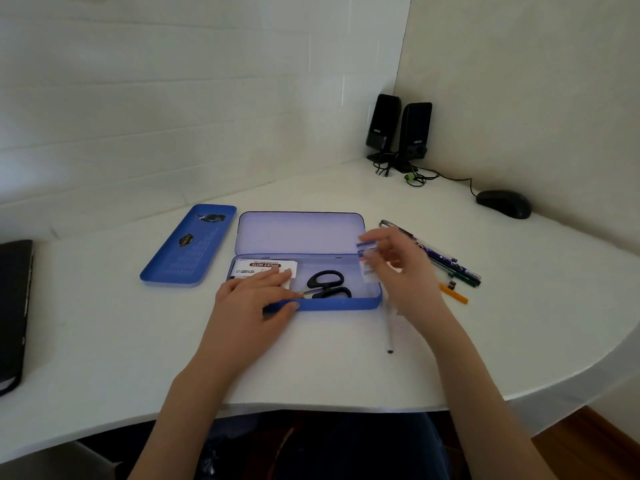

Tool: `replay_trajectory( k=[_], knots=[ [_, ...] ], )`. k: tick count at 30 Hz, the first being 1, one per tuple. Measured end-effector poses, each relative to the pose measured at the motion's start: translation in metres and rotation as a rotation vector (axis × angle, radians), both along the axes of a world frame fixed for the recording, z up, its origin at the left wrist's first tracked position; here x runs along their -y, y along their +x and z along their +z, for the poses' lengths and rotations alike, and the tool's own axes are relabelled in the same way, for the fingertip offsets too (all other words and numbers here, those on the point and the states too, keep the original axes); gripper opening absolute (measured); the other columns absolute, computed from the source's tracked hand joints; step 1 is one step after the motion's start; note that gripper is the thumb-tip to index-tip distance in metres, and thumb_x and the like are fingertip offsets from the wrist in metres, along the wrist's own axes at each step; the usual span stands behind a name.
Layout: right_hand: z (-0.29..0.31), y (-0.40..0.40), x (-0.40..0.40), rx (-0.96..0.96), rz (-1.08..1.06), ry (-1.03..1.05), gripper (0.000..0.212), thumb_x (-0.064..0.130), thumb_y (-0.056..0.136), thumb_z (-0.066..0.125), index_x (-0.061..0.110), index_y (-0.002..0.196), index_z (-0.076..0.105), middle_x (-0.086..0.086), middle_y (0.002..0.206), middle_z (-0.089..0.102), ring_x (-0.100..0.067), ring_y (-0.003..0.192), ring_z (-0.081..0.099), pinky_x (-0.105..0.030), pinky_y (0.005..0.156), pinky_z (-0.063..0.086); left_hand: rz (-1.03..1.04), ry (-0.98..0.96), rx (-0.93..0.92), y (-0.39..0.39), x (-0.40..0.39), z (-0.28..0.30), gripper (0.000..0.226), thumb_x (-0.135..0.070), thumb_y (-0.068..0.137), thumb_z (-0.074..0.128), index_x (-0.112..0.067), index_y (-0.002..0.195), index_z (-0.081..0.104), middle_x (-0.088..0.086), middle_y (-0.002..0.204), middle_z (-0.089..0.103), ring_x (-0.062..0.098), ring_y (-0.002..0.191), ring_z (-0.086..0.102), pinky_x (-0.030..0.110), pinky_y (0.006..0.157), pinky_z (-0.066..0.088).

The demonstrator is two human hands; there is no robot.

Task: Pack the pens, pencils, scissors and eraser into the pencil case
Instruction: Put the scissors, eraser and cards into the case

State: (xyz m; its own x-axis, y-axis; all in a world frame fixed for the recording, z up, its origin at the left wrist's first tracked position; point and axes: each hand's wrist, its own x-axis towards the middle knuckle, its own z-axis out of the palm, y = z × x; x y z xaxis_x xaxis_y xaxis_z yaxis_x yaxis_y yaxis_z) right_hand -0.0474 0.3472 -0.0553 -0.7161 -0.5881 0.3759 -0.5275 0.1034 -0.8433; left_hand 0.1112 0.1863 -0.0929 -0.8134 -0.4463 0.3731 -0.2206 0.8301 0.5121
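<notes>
Landmark = pencil case [341,303], open blue tin, lid hinged back. Left to right:

- far left of case: dark laptop-like thing [14,306], only part in view
- just left of case: 1 loose blue tray [187,245], flat on the desk [138,341]
- left hand [258,296] on case's left front rim, fingers fairly straight, thumb on the front wall, steadying it, holding nothing
- inside case, left end: 1 sticky note pack [265,268], partly under the fingers
- inside case, middle: 1 pair black scissors [327,285], rigid, already packed
- over case's right end: right hand [394,265] pinching 1 eraser [366,259] in a printed sleeve, motion-blurred; judged light, slightly rubbery, grippy, pinch by the short sides
- front-right of case: 1 white pen [389,330]
- right of case: bundle of pens/pencils [446,261], maybe 4–5, overlap so can't count exactly; 1 orange pencil [453,293]. Judged light, stiff, rolls; take at mid-barrel
- back right of case: 2 speakers [398,133], 1 mouse [504,202]
</notes>
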Motion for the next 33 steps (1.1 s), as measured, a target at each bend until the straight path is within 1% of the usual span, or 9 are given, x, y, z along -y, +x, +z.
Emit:
replay_trajectory(
  k=[4,7,9,16,18,21,25,28,33],
  knots=[
    [-0.015,-0.001,0.009,-0.054,0.004,0.208,0.013,0.017,0.089,0.055,0.026,0.088,0.065,0.001,0.082,0.064,-0.014,0.079,0.054,-0.021,0.064,0.038,-0.007,-0.011,0.009,0.002,-0.001,0.000,0.036,-0.047,0.079,0.045,-0.041,0.105,0.068,-0.018,0.135,0.052,-0.015,0.122,0.028,0.014,0.098,0.009],
    [-0.023,-0.006,0.010,-0.187,-0.118,0.339,0.010,0.022,0.088,0.059,0.022,0.094,0.067,0.003,0.106,0.051,-0.011,0.102,0.033,-0.019,0.081,0.025,-0.006,-0.025,0.001,0.001,0.000,-0.001,0.029,-0.045,0.083,0.050,-0.042,0.105,0.068,-0.017,0.136,0.052,-0.015,0.122,0.027,0.015,0.099,0.009],
    [-0.026,-0.010,0.010,-0.197,-0.181,0.405,0.011,0.022,0.087,0.059,0.021,0.095,0.067,0.001,0.116,0.048,-0.016,0.112,0.031,-0.020,0.087,0.021,-0.004,-0.033,0.009,0.001,0.000,-0.001,0.022,-0.041,0.087,0.055,-0.042,0.106,0.068,-0.017,0.136,0.051,-0.015,0.122,0.026,0.015,0.099,0.009],
    [-0.028,-0.010,0.003,-0.252,-0.226,0.388,0.023,0.014,0.088,0.051,0.024,0.095,0.070,0.001,0.118,0.053,-0.019,0.115,0.039,-0.032,0.096,0.033,0.002,-0.025,-0.011,0.001,-0.003,0.002,0.036,-0.046,0.078,0.045,-0.040,0.104,0.069,-0.015,0.135,0.054,-0.015,0.121,0.028,0.015,0.097,0.010],
    [-0.019,-0.009,-0.007,-0.289,-0.244,0.231,0.021,0.018,0.091,0.051,0.024,0.100,0.070,0.004,0.112,0.058,-0.011,0.111,0.047,-0.025,0.096,0.036,0.000,-0.029,-0.005,0.001,-0.003,0.003,0.036,-0.046,0.078,0.044,-0.041,0.104,0.069,-0.016,0.135,0.053,-0.015,0.121,0.028,0.013,0.095,0.009],
    [-0.002,-0.010,-0.035,-0.197,-0.202,0.172,0.024,0.017,0.094,0.047,0.023,0.102,0.068,0.020,0.096,0.057,0.014,0.095,0.050,0.002,0.080,0.031,-0.006,-0.052,0.007,0.001,-0.003,0.003,0.037,-0.048,0.078,0.044,-0.040,0.106,0.068,-0.016,0.136,0.053,-0.015,0.121,0.027,0.011,0.094,0.008],
    [-0.007,-0.011,-0.070,-0.013,-0.119,0.384,0.023,0.024,0.088,0.058,0.033,0.109,0.063,0.017,0.108,0.056,0.006,0.097,0.050,-0.005,0.081,0.034,0.007,-0.100,-0.007,0.000,-0.008,0.001,0.049,-0.059,0.074,0.038,-0.037,0.108,0.067,-0.013,0.132,0.056,-0.007,0.126,0.031,0.021,0.102,0.013],
    [-0.016,-0.009,-0.075,-0.119,-0.135,0.400,0.028,0.026,0.080,0.069,0.032,0.108,0.066,0.028,0.095,0.055,0.021,0.090,0.048,0.007,0.078,0.028,-0.063,-0.157,-0.031,-0.011,-0.020,0.005,0.050,-0.055,0.077,0.037,-0.033,0.114,0.064,-0.009,0.135,0.054,0.010,0.137,0.033,0.038,0.110,0.024],
    [-0.025,-0.012,-0.073,-0.214,-0.107,0.469,0.023,0.029,0.079,0.069,0.034,0.102,0.068,0.025,0.095,0.060,-0.003,0.094,0.050,-0.002,0.080,0.030,-0.211,-0.283,0.087,-0.045,-0.049,0.017,0.062,-0.054,0.084,0.026,-0.027,0.136,0.045,-0.009,0.150,0.037,0.010,0.144,0.019,0.031,0.115,0.006]
  ],
)
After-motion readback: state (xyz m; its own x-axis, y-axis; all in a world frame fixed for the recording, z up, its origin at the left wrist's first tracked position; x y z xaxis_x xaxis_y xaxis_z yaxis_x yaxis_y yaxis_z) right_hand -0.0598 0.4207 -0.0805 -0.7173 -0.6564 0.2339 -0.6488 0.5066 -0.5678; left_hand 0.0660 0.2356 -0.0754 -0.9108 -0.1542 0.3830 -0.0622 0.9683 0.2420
